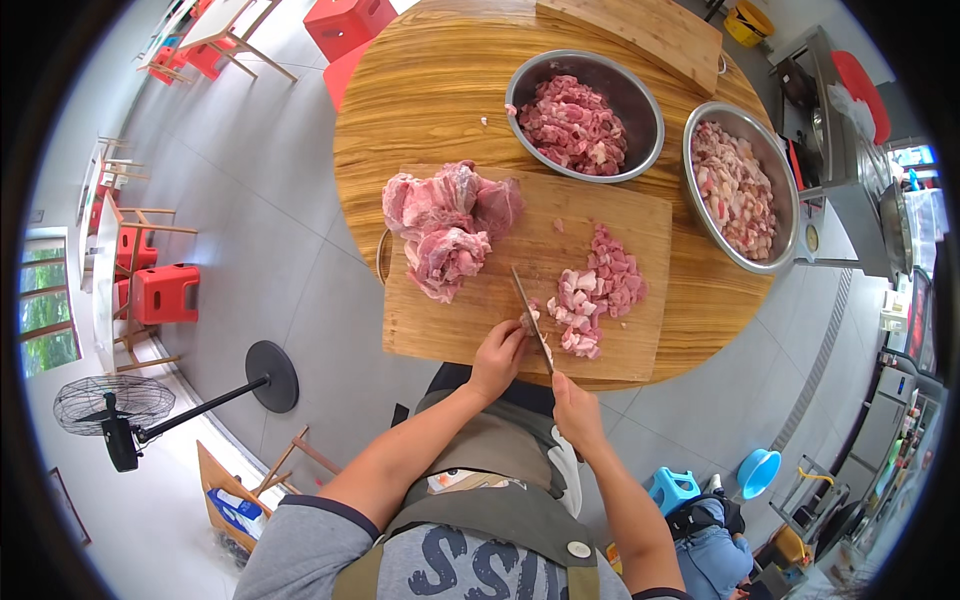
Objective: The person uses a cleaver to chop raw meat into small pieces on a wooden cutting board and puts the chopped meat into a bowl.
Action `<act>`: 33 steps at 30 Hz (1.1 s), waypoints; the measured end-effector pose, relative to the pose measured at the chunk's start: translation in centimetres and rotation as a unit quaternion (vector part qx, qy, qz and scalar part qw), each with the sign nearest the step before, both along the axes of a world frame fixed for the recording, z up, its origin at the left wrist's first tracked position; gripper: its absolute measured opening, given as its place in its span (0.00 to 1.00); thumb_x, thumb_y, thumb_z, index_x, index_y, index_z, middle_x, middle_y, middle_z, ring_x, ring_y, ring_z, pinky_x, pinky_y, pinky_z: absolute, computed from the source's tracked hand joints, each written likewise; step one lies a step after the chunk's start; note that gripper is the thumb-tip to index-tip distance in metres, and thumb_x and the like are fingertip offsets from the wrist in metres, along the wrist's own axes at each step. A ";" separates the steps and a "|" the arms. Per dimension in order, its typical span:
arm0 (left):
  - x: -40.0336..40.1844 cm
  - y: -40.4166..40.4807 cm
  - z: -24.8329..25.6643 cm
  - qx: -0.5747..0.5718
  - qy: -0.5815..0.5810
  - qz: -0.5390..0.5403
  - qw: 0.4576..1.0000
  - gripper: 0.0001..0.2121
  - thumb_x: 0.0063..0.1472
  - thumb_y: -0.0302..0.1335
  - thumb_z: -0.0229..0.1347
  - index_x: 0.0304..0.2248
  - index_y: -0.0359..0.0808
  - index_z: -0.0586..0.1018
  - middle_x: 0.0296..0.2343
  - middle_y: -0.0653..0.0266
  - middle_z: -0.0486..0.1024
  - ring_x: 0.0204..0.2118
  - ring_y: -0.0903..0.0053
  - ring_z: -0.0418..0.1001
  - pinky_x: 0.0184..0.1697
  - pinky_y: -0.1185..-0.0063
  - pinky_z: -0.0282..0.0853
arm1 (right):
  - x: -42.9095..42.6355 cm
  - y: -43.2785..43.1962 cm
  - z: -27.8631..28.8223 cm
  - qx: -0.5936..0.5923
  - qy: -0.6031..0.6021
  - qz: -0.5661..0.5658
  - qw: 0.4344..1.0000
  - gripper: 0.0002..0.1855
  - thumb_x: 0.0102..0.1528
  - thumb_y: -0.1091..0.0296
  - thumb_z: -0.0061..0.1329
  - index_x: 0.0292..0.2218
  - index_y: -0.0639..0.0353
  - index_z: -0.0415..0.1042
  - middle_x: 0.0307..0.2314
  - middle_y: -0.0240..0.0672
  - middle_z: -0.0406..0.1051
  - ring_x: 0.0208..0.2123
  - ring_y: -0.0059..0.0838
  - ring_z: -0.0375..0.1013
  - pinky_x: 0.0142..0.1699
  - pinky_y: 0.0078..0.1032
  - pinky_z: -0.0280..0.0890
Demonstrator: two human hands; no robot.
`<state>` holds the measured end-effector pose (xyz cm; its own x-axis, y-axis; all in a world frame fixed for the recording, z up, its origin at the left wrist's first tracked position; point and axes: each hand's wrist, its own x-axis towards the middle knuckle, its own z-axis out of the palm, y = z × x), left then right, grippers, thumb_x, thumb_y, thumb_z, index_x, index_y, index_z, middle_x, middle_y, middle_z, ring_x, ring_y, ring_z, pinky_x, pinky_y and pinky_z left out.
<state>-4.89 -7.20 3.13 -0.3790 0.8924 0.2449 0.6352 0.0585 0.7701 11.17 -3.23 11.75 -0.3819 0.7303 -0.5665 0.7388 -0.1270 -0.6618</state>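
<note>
My right hand (576,409) is closed round the handle of a kitchen knife (531,315), whose blade points away from me over the wooden cutting board (450,330). My left hand (498,358) holds a small piece of raw meat (530,313) against the board, just left of the blade. Large chunks of raw meat (446,221) lie at the board's left. Cut pink and pale meat pieces (596,292) are heaped at its right. Behind the board, a steel bowl (655,142) holds cut meat. Another steel bowl (787,202), with paler, fattier pieces, stands to the right.
The round wooden table (705,322) carries the board and bowls. A second wooden board (645,34) lies at its far edge. Red stools (349,26) stand beyond the table's left side, and a floor fan (116,409) is at left. A person (709,540) is at lower right near a blue stool (673,487).
</note>
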 end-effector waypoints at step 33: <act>-0.9 10.3 3.6 -0.028 -0.945 -0.133 0.296 0.24 0.67 0.42 0.32 0.51 0.31 0.65 0.47 0.58 0.69 0.51 0.64 0.66 0.55 0.67 0.58 | 1.2 7.6 -1.4 -0.419 0.457 -0.318 0.718 0.38 0.53 0.24 0.23 0.17 0.53 0.57 0.08 0.22 0.51 0.08 0.17 0.51 0.14 0.18 0.51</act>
<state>-5.83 3.12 6.77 0.2933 0.9350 -0.1993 -0.9409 0.2453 -0.2337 12.35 4.33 10.32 -0.6139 0.4710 -0.6334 -0.3378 -0.8820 -0.3285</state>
